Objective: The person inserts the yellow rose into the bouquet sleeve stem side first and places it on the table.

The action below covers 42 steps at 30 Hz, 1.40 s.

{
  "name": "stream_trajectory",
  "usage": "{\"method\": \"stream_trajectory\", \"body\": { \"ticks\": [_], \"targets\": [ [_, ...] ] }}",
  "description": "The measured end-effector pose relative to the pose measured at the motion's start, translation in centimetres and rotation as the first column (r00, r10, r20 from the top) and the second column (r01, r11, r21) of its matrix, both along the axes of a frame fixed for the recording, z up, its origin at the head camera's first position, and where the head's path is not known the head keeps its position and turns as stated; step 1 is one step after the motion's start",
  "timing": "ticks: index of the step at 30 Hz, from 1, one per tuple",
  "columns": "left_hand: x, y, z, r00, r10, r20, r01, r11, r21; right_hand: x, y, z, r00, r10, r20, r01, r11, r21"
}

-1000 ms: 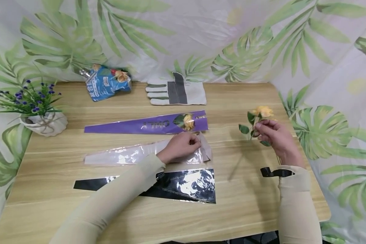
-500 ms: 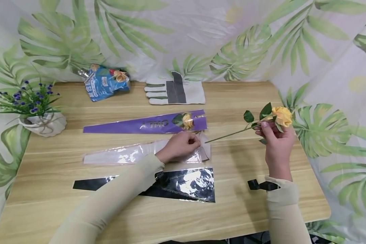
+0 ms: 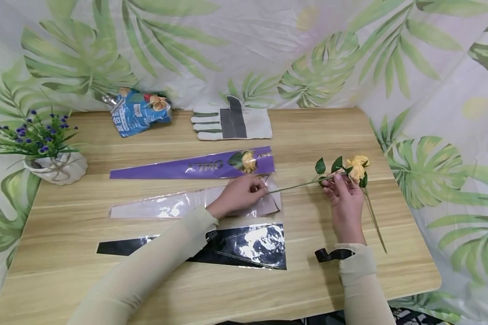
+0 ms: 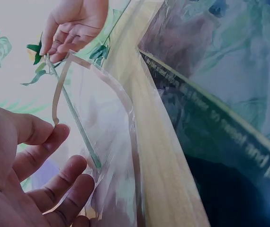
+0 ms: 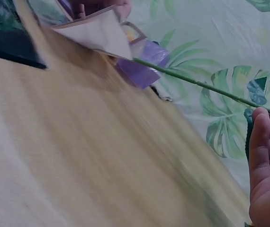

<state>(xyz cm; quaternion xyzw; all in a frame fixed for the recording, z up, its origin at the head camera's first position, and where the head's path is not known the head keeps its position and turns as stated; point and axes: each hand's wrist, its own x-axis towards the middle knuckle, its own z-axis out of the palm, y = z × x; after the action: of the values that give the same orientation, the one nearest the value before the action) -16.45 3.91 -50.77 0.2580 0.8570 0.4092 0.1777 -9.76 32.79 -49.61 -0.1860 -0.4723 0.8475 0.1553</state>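
My left hand (image 3: 244, 194) pinches the rim of a pale, clear-fronted flower sleeve (image 3: 162, 207) between thumb and forefinger, and the sleeve's wide mouth gapes. In the left wrist view the other left fingers curve loosely beside the film. My right hand (image 3: 347, 205) holds an artificial yellow rose (image 3: 297, 185) by its stem, just below the bloom and leaves. The rose lies nearly level, stem pointing left. Its stem end (image 4: 96, 161) is within the mouth of the pale sleeve. Beside the right hand, a second rose's stem (image 3: 376, 221) lies on the table, its bloom overlapping the held one.
Behind the pale sleeve lies a purple sleeve (image 3: 166, 170) with a yellow rose inside; in front lies a black sleeve (image 3: 244, 253). A work glove (image 3: 256, 124) and a blue pouch (image 3: 136, 117) sit at the back. A potted purple-flowered plant (image 3: 58, 169) stands at the left.
My right hand has turned the rose from upright to nearly level and moved it left, bringing its stem into the sleeve mouth. The left hand has kept its pinch on the rim.
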Motion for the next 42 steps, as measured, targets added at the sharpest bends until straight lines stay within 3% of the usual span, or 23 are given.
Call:
{"method": "stream_trajectory", "body": {
  "ticks": [9, 18, 23, 28, 34, 37, 42],
  "targets": [
    [0.2, -0.1, 0.1, 1.000, 0.006, -0.016, -0.006, 1.000, 0.022, 0.1, -0.8, -0.4, 0.999, -0.020, -0.046, 0.023, 0.998, 0.064],
    [0.5, 0.2, 0.8, 1.000, 0.000, -0.030, 0.001, 0.999, 0.044, -0.1, -1.7, -0.6, 1.000, -0.010, -0.029, 0.014, 0.988, 0.152],
    [0.6, 0.3, 0.9, 1.000, -0.003, -0.024, 0.005, 0.997, 0.071, -0.2, -2.0, -1.0, 0.998, 0.063, -0.025, -0.057, 0.983, 0.174],
    [0.5, 0.3, 1.2, 1.000, 0.013, -0.019, -0.011, 0.995, 0.098, -0.4, -2.7, -1.2, 0.982, 0.185, -0.037, -0.171, 0.957, 0.233],
    [0.9, 0.4, 1.7, 0.999, 0.035, -0.028, -0.032, 0.996, 0.088, -0.4, -3.4, -0.9, 0.981, 0.191, -0.024, -0.178, 0.947, 0.268],
    [1.1, 0.4, 2.0, 0.998, 0.046, -0.038, -0.043, 0.996, 0.077, -0.3, -3.6, -0.8, 0.973, 0.229, -0.028, -0.207, 0.918, 0.337],
    [1.4, 0.3, 2.6, 0.997, 0.070, -0.040, -0.067, 0.995, 0.079, 0.0, -3.9, -0.6, 0.940, 0.337, -0.052, -0.284, 0.859, 0.425]
  ]
}}
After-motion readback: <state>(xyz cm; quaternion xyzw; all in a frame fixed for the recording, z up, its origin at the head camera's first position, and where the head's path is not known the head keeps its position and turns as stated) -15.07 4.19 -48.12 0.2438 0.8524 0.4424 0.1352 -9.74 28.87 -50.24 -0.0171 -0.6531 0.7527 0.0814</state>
